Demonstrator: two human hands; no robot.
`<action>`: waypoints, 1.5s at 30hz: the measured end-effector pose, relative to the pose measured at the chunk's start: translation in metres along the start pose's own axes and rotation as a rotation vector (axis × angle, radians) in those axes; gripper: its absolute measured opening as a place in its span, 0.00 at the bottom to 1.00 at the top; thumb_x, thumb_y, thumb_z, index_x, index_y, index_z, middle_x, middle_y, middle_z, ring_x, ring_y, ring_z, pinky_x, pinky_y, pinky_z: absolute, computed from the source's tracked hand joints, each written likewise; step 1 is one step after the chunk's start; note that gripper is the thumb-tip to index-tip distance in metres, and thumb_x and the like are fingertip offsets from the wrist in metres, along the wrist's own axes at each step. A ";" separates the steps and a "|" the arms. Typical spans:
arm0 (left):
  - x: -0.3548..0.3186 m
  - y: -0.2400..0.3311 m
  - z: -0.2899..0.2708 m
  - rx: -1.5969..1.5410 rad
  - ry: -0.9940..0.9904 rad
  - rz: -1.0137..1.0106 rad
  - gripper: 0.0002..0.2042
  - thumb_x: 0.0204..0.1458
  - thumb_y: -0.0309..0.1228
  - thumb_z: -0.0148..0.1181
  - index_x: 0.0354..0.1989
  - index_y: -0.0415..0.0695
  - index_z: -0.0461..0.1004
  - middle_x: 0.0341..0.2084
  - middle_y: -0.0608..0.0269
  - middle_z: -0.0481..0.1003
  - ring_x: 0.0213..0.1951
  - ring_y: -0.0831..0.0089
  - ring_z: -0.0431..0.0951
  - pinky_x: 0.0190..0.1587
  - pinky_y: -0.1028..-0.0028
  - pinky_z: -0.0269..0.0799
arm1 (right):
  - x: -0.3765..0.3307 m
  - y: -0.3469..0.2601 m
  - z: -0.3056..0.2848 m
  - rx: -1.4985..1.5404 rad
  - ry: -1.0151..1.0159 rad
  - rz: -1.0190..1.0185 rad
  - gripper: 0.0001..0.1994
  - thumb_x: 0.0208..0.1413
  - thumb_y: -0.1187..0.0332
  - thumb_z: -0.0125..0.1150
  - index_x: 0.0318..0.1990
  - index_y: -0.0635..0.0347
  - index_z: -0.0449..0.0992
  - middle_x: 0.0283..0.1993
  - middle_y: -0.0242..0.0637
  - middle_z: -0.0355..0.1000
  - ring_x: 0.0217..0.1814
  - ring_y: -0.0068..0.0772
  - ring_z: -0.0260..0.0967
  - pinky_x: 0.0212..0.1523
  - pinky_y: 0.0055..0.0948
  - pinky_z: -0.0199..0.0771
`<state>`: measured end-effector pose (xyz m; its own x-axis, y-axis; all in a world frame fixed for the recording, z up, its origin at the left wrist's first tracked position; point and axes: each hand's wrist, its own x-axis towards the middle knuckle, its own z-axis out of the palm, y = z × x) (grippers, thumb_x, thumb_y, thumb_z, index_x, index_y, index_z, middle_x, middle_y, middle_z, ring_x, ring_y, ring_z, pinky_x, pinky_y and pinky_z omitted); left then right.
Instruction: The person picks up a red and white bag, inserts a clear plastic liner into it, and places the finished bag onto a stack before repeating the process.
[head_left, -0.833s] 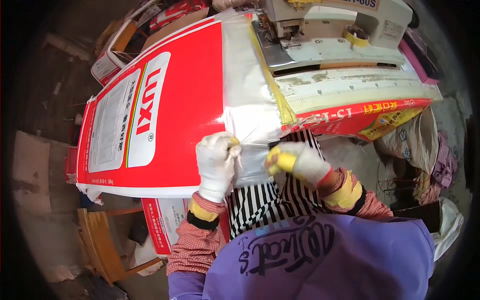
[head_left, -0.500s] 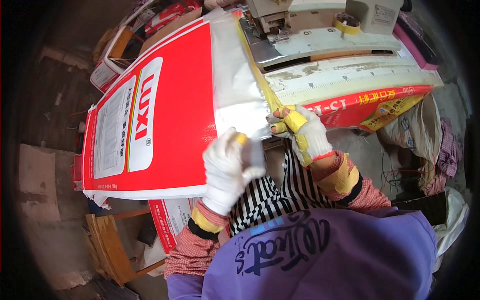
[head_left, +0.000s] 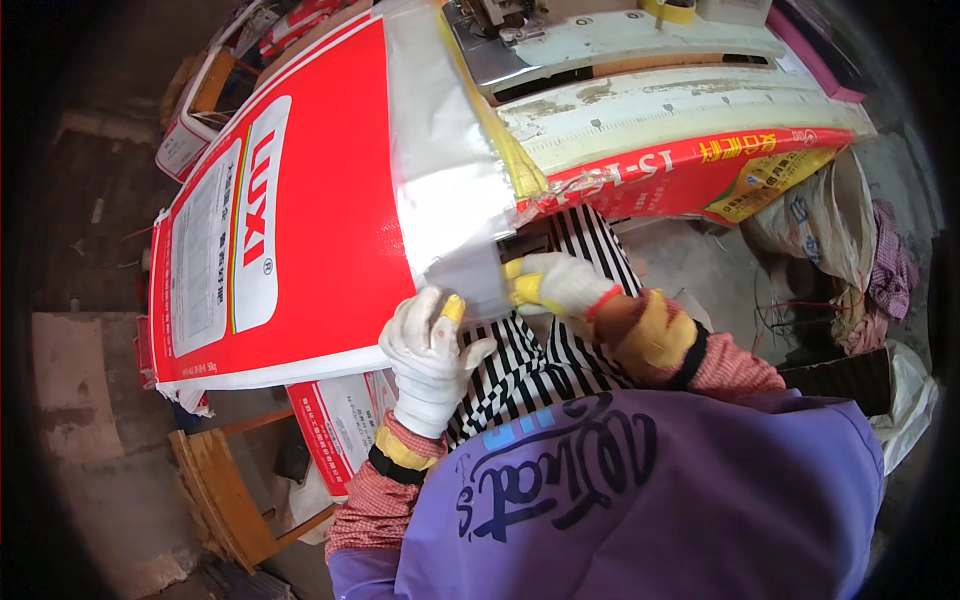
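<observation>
A large red and white woven sack (head_left: 330,200) lies in front of me, with a clear plastic liner (head_left: 445,170) sticking out of its right end. My left hand (head_left: 430,360), in a white glove with yellow tape on a finger, rests at the sack's near corner, thumb held apart from the fingers. To its right, my gloved right hand (head_left: 555,285) has its taped fingers closed on the liner's near edge, which is partly blurred. Yellowish gathered film (head_left: 520,170) runs along the liner's right side, against the table edge.
A sewing machine (head_left: 500,15) stands at the top on a worn white table (head_left: 640,110) with a ruler strip. Red printed sacking (head_left: 690,175) covers the table's front. A roll of yellow tape (head_left: 668,10) lies on it. At lower left is a wooden frame (head_left: 225,490).
My right hand has left the yellowish film at the table edge and moved down and left to the liner's near edge. My left hand has moved slightly down and left.
</observation>
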<state>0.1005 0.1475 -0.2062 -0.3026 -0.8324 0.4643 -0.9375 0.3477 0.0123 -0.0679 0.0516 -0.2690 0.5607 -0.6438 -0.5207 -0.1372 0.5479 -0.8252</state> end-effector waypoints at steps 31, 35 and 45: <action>0.049 -0.060 -0.103 -0.916 0.392 -0.781 0.03 0.51 0.25 0.52 0.29 0.39 0.70 0.23 0.70 0.69 0.26 0.83 0.66 0.31 0.81 0.64 | -0.021 -0.067 0.008 -1.080 0.252 -0.377 0.17 0.55 0.54 0.47 0.44 0.54 0.72 0.31 0.38 0.73 0.31 0.36 0.72 0.34 0.33 0.70; 0.061 -0.031 -0.093 -0.291 0.041 -0.279 0.05 0.39 0.28 0.59 0.22 0.41 0.72 0.22 0.57 0.71 0.25 0.63 0.71 0.32 0.69 0.66 | -0.018 -0.130 0.014 0.234 -0.058 -0.290 0.28 0.51 0.47 0.54 0.49 0.63 0.66 0.37 0.38 0.69 0.38 0.28 0.67 0.35 0.28 0.69; 0.081 -0.036 -0.075 0.010 -0.496 0.185 0.08 0.44 0.37 0.56 0.21 0.47 0.71 0.17 0.61 0.70 0.24 0.64 0.72 0.28 0.66 0.64 | 0.099 -0.144 0.003 -0.035 0.006 -0.190 0.10 0.50 0.71 0.57 0.39 0.67 0.71 0.32 0.35 0.70 0.32 0.24 0.67 0.33 0.20 0.67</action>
<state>0.1229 0.0995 -0.1024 -0.5054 -0.8627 -0.0168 -0.8618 0.5056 -0.0400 0.0098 -0.0897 -0.2015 0.5741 -0.7373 -0.3562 -0.0582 0.3972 -0.9159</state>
